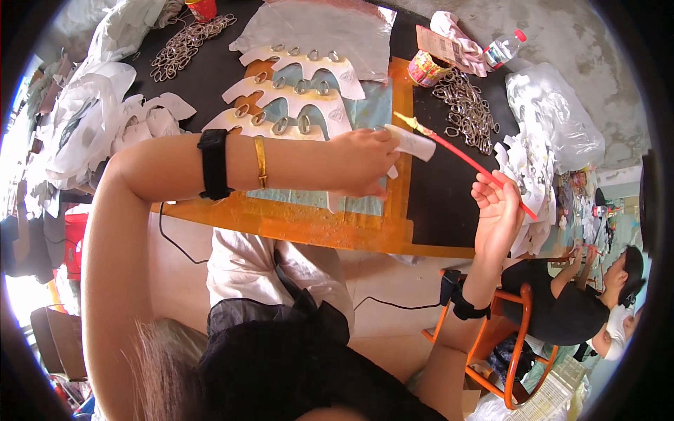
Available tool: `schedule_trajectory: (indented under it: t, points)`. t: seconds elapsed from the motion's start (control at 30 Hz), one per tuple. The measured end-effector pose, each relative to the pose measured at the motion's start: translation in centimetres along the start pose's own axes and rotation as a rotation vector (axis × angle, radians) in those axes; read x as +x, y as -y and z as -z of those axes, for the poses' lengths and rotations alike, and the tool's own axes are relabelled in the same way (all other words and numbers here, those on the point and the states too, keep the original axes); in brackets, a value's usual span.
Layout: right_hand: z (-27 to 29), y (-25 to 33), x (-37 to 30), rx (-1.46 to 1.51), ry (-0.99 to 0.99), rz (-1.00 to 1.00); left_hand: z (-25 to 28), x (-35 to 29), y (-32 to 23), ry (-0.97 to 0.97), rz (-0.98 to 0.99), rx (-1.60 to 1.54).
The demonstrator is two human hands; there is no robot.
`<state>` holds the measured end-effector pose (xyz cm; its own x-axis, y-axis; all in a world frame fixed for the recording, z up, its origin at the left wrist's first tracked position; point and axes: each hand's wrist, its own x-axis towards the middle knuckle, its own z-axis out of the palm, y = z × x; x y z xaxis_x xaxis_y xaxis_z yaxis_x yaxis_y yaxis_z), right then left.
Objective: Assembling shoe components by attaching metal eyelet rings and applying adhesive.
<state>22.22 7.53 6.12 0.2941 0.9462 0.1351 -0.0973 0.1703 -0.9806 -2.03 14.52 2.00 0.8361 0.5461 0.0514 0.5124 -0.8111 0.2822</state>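
Note:
My left hand [364, 163] reaches across the table with its fingers closed on a curled white cut-out piece [419, 145]. Between the fingers of my right hand [500, 209] is a thin red glue brush [469, 160], its yellowish tip pointing up and left, close to the white piece. Beyond my left forearm lie white scalloped pieces [281, 93] in overlapping rows, with oval metal rings [300, 86] along them. Part of the nearest row is hidden by that forearm.
Tangled metal rings [467, 105] lie by a patterned tub [427, 69] on the right; another ring heap [184, 50] sits far left. White pieces pile up [526, 175] at the right edge. A bottle [504, 49] lies far right. A person [562, 302] works nearby, beside an orange chair [519, 351].

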Motion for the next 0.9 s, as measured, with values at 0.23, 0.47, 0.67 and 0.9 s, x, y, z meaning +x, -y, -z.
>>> schedule_trajectory:
  t: [0.23, 0.47, 0.67, 0.9]
  points:
    - [0.8, -1.1, -0.5, -0.08, -0.057, 0.004, 0.5, -1.0, 0.3, 0.067, -0.144, 0.049]
    - [0.3, -2.2, 0.0, -0.095, -0.071, -0.019, 0.2, -0.8, 0.4, 0.084, -0.137, 0.017]
    - [0.5, -2.6, 0.1, -0.08, -0.069, -0.062, 0.4, -0.8, 0.4, 0.102, -0.136, 0.026]
    - [1.1, -3.0, -0.1, -0.08, -0.013, -0.026, 0.5, -0.8, 0.3, 0.096, -0.14, 0.028]
